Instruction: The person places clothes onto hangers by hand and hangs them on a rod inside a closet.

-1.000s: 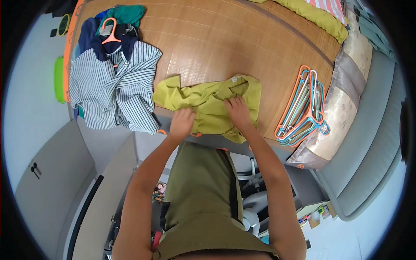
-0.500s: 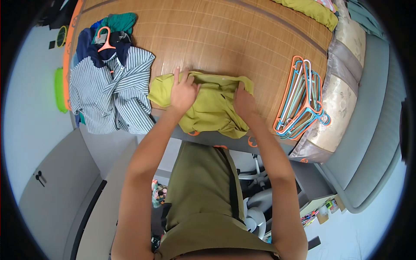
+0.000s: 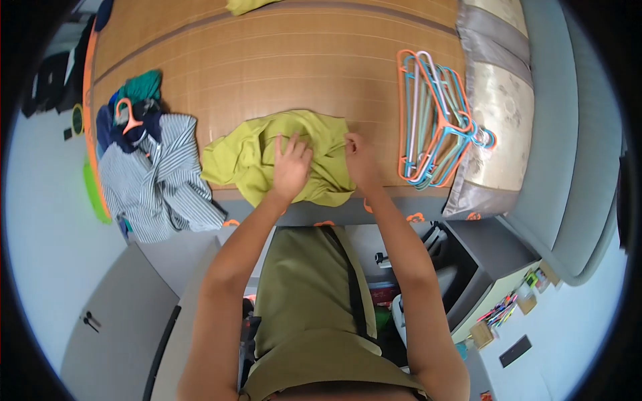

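A rumpled yellow-green garment [image 3: 251, 144] lies bunched near the front edge of the mat-covered bed; its exact kind does not show. My left hand [image 3: 292, 166] rests on the middle of the cloth, its fingers spread. At the garment's right edge, the fingers of my right hand [image 3: 361, 159] are curled and pinch the cloth. To the left lies a striped shirt [image 3: 170, 167] on a pile of clothes, with an orange hanger [image 3: 128, 119] at its collar.
Several stacked hangers [image 3: 431, 123] lie to the right, beside a patterned cushion [image 3: 498, 107]. The bed's front edge [image 3: 261, 194] runs just in front of me. Below on the right stands a dark cabinet [image 3: 491, 244]. More yellow-green fabric [image 3: 244, 5] shows at the far side.
The garment's open edge, spread between my hands before, is now folded over and bunched. My left hand has opened flat on the cloth. The whole view has shifted.
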`<state>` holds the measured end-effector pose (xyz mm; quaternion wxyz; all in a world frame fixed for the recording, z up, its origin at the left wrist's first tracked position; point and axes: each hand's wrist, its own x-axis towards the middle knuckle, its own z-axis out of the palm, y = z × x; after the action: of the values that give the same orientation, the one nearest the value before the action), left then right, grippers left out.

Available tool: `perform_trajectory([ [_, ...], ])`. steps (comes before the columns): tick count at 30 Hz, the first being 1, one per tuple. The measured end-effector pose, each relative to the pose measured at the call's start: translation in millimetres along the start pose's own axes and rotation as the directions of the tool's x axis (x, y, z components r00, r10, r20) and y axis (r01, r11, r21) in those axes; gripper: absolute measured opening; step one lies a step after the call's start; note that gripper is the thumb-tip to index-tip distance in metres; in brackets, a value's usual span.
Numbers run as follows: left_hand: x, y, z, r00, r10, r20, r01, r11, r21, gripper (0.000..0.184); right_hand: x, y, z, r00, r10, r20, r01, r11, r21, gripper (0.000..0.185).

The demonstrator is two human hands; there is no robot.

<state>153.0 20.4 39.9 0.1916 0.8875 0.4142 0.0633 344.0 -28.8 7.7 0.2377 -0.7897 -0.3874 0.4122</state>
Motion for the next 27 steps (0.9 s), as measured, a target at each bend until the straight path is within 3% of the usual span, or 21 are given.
perform_trajectory([
  [1, 11.3, 14.1, 7.7, 0.998, 0.062, -0.003, -0.062, 0.998, -0.011, 0.025, 4.1, 16.6, -16.4, 0.982, -0.078, -0.169, 0.061, 0.993, -0.106, 0.034],
  [3, 35.1, 43.5, 25.4, 0.992, 0.127, 0.029, -0.125, 0.991, -0.058, 0.028, 8.0, 53.3, -53.9, 0.854, -0.259, -0.451, 0.101, 0.933, -0.345, 0.044],
  [6, 68.0, 87.0, 52.6, 0.976, 0.173, 0.129, -0.160, 0.981, -0.107, 0.042, 9.2, 75.2, -112.5, 0.701, -0.124, -0.702, -0.163, 0.931, -0.327, 0.069],
  [8, 88.8, 114.2, 74.4, 0.963, 0.212, 0.169, -0.196, 0.974, -0.111, 0.047, 12.7, 100.6, -133.7, 0.645, -0.038, -0.763, -0.280, 0.918, -0.282, 0.082],
  [9, 98.7, 126.4, 85.5, 0.940, 0.222, 0.260, -0.203, 0.974, -0.099, 0.053, 15.2, 112.5, -142.1, 0.613, 0.004, -0.790, -0.336, 0.906, -0.256, 0.088],
  [12, 124.8, 165.1, 112.1, 0.954, 0.199, 0.226, -0.163, 0.972, -0.168, 0.058, 26.6, 141.9, -165.3, 0.537, 0.210, -0.817, -0.376, 0.927, -0.009, 0.095],
  [17, 147.3, 198.1, 135.8, 0.942, 0.116, 0.315, -0.028, 0.963, -0.269, 0.055, 35.8, 159.5, -189.8, 0.641, 0.282, -0.714, -0.261, 0.955, 0.143, 0.086],
  [20, 143.4, 192.7, 144.3, 0.936, 0.013, 0.351, 0.112, 0.936, -0.333, 0.051, 34.5, 146.4, -186.5, 0.786, 0.161, -0.597, -0.088, 0.985, 0.150, 0.080],
  [21, 140.0, 186.8, 144.2, 0.932, -0.024, 0.363, 0.159, 0.925, -0.346, 0.049, 36.0, 149.4, -175.9, 0.838, 0.149, -0.525, -0.110, 0.988, 0.105, 0.077],
  [24, 114.5, 155.2, 147.6, 0.963, -0.096, 0.251, 0.165, 0.948, -0.272, 0.048, 43.1, 131.8, -132.5, 0.870, 0.058, -0.490, -0.011, 0.995, 0.097, 0.077],
  [27, 85.5, 122.8, 140.4, 0.957, -0.182, 0.226, 0.244, 0.926, -0.287, 0.047, 51.2, 113.3, -99.0, 0.909, -0.104, -0.403, 0.101, 0.994, -0.030, 0.074],
])
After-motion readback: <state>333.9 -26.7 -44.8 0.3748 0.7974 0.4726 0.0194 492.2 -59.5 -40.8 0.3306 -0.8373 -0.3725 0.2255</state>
